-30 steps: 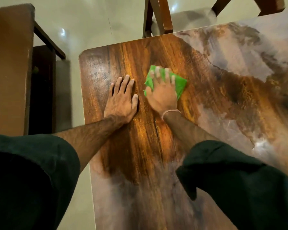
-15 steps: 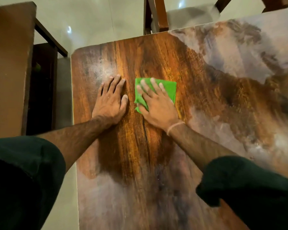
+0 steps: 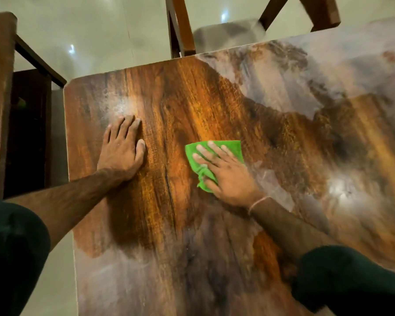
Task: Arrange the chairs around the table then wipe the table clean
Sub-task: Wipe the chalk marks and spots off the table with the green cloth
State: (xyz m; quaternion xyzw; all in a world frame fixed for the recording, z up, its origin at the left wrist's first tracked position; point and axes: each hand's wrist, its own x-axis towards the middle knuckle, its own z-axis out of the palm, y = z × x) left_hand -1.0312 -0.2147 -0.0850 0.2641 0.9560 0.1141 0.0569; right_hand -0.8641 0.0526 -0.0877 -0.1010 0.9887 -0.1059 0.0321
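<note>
At the frame's centre the left hand [image 3: 121,153] lies flat and relaxed on the table [image 3: 169,96], and the right hand [image 3: 228,179], fingers straight, presses the green cloth [image 3: 232,148]. The cloth has slid right, away from the left hand, toward grey dust, so much wiping probably remains. A chair [image 3: 183,26] stands at the top.

The left hand [image 3: 121,153] lies flat, palm down, left of centre in the frame, its fingers [image 3: 129,126] straight and close together. The right hand [image 3: 226,176], well apart at centre, presses spread fingers flat on a cloth [image 3: 234,148]. The bare left forearm [image 3: 78,197] and right forearm [image 3: 290,226] reach in from the lower corners.
</note>
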